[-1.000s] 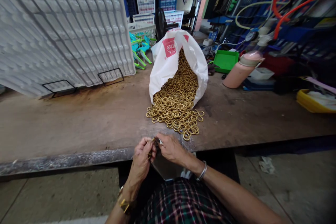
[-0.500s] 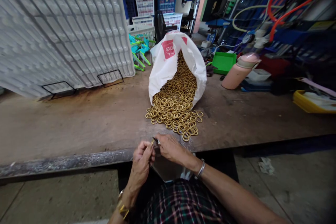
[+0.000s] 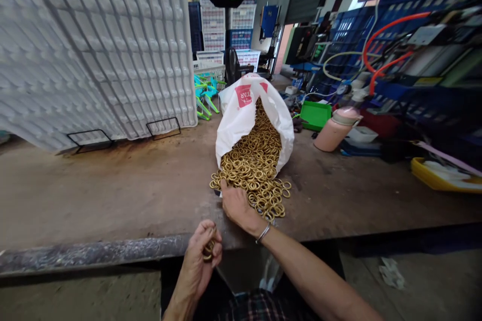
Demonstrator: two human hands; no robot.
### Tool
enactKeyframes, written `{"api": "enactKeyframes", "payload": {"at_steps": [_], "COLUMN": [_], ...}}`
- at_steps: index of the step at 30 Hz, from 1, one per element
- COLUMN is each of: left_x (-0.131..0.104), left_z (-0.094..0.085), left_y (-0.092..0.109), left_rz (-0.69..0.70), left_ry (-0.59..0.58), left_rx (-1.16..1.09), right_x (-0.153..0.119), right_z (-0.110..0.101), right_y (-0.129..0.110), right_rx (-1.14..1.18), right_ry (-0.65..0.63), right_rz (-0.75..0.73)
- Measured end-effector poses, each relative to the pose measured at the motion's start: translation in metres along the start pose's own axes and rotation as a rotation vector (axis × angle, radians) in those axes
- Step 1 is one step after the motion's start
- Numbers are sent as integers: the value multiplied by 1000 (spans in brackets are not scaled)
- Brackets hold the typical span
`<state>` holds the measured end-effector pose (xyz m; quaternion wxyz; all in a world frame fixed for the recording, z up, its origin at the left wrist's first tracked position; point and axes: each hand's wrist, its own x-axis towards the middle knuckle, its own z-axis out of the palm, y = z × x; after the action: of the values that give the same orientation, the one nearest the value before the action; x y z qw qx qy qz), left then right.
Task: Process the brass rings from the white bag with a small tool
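Note:
My left hand (image 3: 201, 248) is closed around a few gold-coloured metal rings (image 3: 208, 250), just over the front edge of the table. My right hand (image 3: 238, 204) reaches to the near left side of a heap of loose rings (image 3: 259, 173), its index finger touching them. Below that finger sticks out the dark tip of a small pointed tool (image 3: 217, 193), like a little knife; the palm hides the rest of it. Out of a white plastic bag (image 3: 235, 125) with red print, lying on its side, the rings spill onto the table.
White ridged plastic trays (image 3: 150, 50) stand at the left in black wire holders (image 3: 90, 140). To the right are a pink bottle (image 3: 333, 133), a green tray (image 3: 315, 115) and a yellow tray (image 3: 440, 178). Stacked crates (image 3: 213, 20) stand behind the brown table (image 3: 113, 195).
My right hand has moved away from my left, forward to the ring heap. Rings now show in my left fist, which stays near the table edge. The view has tilted up.

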<state>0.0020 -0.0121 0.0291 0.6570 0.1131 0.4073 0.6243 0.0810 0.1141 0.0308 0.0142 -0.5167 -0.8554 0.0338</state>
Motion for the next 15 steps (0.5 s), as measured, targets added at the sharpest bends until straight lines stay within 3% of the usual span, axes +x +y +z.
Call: {"api": "enactKeyframes", "payload": {"at_steps": [9, 15], "left_x": [8, 13], "left_z": [-9, -18], "left_y": [0, 0], "left_rz": [-136, -185], "left_ry": [69, 135], "left_rx": [-185, -179], "right_x": [4, -2], "right_z": [17, 8], "right_y": [0, 3], "right_rx": [-63, 59], "right_ry": [106, 92], "right_rz": [-6, -5]}}
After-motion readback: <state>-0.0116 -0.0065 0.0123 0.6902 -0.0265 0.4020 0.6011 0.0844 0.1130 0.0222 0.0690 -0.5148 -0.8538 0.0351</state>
